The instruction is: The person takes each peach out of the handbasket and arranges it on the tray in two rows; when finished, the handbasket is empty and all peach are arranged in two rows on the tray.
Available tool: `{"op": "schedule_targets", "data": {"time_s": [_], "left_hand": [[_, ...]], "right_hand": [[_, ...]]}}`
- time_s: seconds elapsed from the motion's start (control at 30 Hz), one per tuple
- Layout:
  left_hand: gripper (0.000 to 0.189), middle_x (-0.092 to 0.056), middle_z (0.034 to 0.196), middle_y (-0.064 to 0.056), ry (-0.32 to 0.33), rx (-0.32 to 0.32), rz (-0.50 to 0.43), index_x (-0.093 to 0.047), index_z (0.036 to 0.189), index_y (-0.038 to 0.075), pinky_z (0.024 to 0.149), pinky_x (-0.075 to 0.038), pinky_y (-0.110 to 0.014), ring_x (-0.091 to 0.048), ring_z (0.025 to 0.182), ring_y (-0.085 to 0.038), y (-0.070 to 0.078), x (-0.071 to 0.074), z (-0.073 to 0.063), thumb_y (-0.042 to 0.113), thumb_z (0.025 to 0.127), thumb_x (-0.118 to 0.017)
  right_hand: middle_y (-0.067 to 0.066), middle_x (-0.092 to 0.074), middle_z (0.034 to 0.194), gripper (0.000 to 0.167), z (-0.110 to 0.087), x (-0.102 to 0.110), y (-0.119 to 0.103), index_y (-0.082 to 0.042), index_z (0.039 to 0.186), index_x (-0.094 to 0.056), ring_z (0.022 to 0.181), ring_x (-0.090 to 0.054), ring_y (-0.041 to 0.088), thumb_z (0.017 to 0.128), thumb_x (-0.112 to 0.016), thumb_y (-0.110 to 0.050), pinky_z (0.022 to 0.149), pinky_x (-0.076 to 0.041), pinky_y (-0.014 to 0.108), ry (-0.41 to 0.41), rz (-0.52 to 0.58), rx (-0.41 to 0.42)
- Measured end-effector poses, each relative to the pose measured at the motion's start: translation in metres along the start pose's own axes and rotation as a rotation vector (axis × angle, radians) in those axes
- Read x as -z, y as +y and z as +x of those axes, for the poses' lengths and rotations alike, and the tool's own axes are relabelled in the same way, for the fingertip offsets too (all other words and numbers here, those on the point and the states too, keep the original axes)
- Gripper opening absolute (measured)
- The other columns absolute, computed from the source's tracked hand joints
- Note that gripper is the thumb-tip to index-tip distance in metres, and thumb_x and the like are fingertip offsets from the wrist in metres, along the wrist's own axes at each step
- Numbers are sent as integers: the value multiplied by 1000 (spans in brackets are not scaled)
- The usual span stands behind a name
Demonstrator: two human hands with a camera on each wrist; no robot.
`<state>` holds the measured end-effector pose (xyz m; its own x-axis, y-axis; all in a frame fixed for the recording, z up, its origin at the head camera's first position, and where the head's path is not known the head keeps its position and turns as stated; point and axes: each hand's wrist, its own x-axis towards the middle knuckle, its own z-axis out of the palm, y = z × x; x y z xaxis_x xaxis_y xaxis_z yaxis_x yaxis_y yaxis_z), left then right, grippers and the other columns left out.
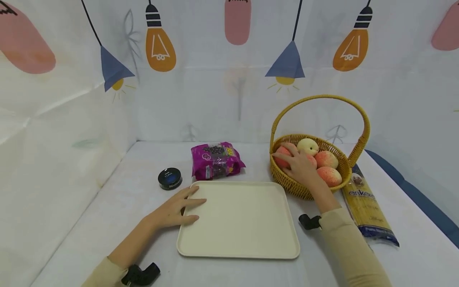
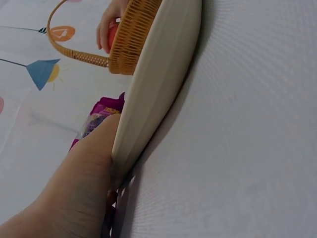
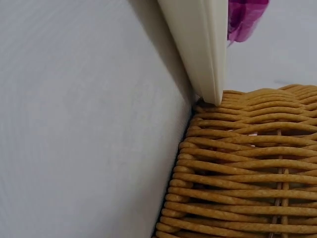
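Resting spread L hand [image 1: 171, 210] on tray [image 1: 240, 225]; prob. clasping peach [image 1: 282, 150] in basket [image 1: 291, 186] w/ R hand [image 1: 302, 166], seen in head & L-wrist views, not R-wrist.

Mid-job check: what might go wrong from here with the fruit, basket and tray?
The peaches crowd together in the basket, so lifting one could set its neighbours rolling. The tall handle arches above; the right grip might catch it coming out. The left grip touches the tray, so a push might nudge the basket beside it.
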<state>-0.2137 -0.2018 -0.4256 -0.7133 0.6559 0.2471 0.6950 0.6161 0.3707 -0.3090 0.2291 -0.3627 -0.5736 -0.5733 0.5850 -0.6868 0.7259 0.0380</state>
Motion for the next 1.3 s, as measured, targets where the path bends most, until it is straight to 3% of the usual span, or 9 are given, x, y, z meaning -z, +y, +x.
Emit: {"op": "schedule_targets", "data": {"time_s": [0.17,0.3,0.5,0.67,0.83,1.0,1.2,1.3], "left_hand": [[65,-12,149,-22,-117,104,-45,-52,131,18,104,-25,-51,-17,135,-36,11,5,-1,57,79,-60],[72,-10,147,-26,-178,169,-35,-52,131,16,102,-28,-51,-19,133,-40,22,6,-5,62,76,-60],[75,-19,142,-33,-170,183,93,-53,131,21,99,-34,-49,-29,128,-43,33,7,-3,69,74,-54],[75,-23,142,-30,-149,162,119,-49,134,26,99,-32,-53,-26,128,-46,34,2,2,72,74,-52],[80,-23,145,-25,-117,92,137,-41,140,18,105,-20,-53,-21,132,-42,25,-2,4,68,78,-52],[85,-21,146,-25,-112,82,133,-35,142,10,107,-16,-51,-17,133,-43,21,1,5,64,79,-53],[85,-20,147,-23,-116,98,158,-33,143,11,108,-16,-48,-17,134,-39,20,1,6,66,80,-51],[87,-18,147,-23,-113,113,161,-31,143,9,107,-18,-48,-17,135,-37,19,0,6,66,80,-50]], "right_hand": [[25,-42,130,49,-5,0,-6,-17,118,-60,95,-50,46,73,-75,-9,69,-39,55,49,22,-43],[26,-42,128,48,-8,-1,-11,-15,118,-60,94,-49,46,73,-76,-13,69,-39,55,100,41,-38],[26,-42,127,48,-5,0,-12,-14,117,-60,90,-49,45,71,-77,-12,66,-41,54,130,50,-47],[25,-41,129,51,-3,4,-8,-16,119,-59,90,-49,45,71,-78,-12,65,-43,54,146,50,-60],[23,-41,130,52,-3,7,-7,-18,121,-58,88,-49,47,72,-77,-15,59,-45,55,174,31,-86],[23,-42,130,52,-2,11,-9,-16,121,-58,87,-48,50,72,-77,-15,52,-46,56,217,31,-88],[24,-41,131,55,-1,11,-11,-13,121,-57,101,-48,46,70,-77,-11,66,-44,58,256,70,-83],[21,-41,132,56,0,12,-15,-16,122,-56,99,-49,46,70,-77,-15,64,-45,58,262,60,-90]]}}
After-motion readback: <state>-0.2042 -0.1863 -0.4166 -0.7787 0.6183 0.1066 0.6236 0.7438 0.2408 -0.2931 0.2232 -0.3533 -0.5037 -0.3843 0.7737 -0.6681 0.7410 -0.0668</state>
